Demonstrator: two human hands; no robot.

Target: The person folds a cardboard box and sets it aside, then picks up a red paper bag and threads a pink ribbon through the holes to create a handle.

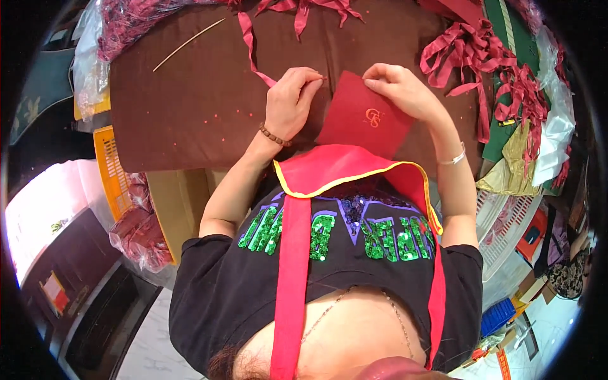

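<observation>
A flat, dark red cloth pouch (347, 120) with a gold printed mark lies tilted on the brown-covered table (190, 120), close to my apron. My right hand (400, 92) is closed, with thumb and fingers pinching the pouch's far edge near its right corner. Left of the pouch, my left hand (288, 101) is closed too, its fingertips pressed together beside the pouch's far left corner. A long red ribbon (248, 41) runs from the table's far side into this hand. A tiny reddish bit shows at those fingertips.
A thin stick (189, 44) lies at the far left. Red ribbons (459, 54) heap at the far right, and more red strips (304, 9) lie at the back. Small red specks dot the cloth. An orange crate (113, 168) and a cardboard box (180, 202) stand left, below the tabletop.
</observation>
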